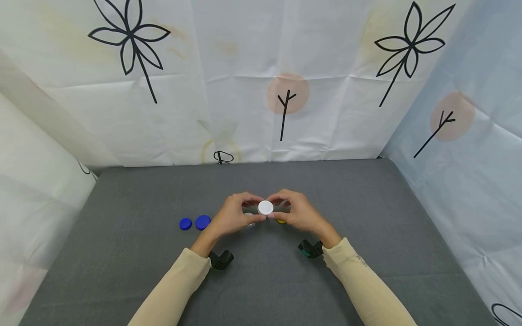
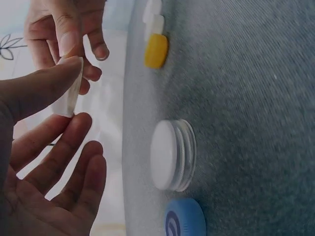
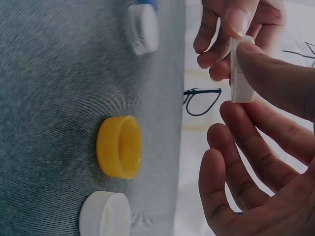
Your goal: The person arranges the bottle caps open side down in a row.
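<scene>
White cap [image 1: 266, 207] sits pinched between left hand [image 1: 234, 214] and right hand [image 1: 299, 213].

Can read no words or numbers. See only a dark curved mark on the blue cap [image 2: 189, 219] and, on the right sleeve [image 1: 365, 281], markings too small to decipher.

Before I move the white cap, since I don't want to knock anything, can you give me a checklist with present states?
1. Left hand grips the white cap: ok.
2. Right hand grips it too: ok.
3. White cap raised off the table: ok.
4. Yellow cap lies with its opening up: ok.
5. Ridged lid fully visible from the head view: not ok, the left hand partly hides it.
6. Inside of the white cap clean: cannot tell, no view looks into it.
</scene>
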{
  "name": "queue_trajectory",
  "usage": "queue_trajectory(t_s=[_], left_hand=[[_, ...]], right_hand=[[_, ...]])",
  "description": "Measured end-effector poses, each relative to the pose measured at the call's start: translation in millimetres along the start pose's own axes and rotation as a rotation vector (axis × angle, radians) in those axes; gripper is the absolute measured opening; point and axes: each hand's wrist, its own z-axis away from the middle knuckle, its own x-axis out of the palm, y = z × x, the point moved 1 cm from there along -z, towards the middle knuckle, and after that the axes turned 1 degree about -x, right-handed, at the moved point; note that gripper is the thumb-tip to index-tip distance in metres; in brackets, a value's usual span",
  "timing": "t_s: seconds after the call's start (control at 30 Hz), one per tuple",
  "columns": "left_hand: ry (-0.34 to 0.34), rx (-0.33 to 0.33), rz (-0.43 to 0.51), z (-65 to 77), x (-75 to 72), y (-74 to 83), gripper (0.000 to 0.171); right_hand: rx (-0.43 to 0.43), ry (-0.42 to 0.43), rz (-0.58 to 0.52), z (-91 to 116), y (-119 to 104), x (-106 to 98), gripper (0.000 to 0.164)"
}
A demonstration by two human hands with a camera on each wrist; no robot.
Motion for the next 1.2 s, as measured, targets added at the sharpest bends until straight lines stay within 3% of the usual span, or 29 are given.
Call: queue_trajectory(t_s=[0.23, 0.47, 0.87, 1.2], left_hand=[[-0.017, 0.021, -0.176, -2.2, 7.3, -3.7, 0.032], [-0.001, 0.009, -0.359, -2.6, 16.6, -6.0, 0.036], [-0.069, -0.053, -0.495, -0.1, 24.8, -6.3, 0.035], [-0.094, -0.085, -0.534, -1.0, 25.9, -0.3, 0.039]], right_hand=[[-0.019, -0.021, 0.167, 0, 5, 7, 0.033], [0.038, -0.060, 0.268, 0, 12, 14, 0.033], [0.074, -0.080, 0.318, 3, 15, 22, 0.030], [0.084, -0.068, 0.338, 9, 15, 15, 0.036]])
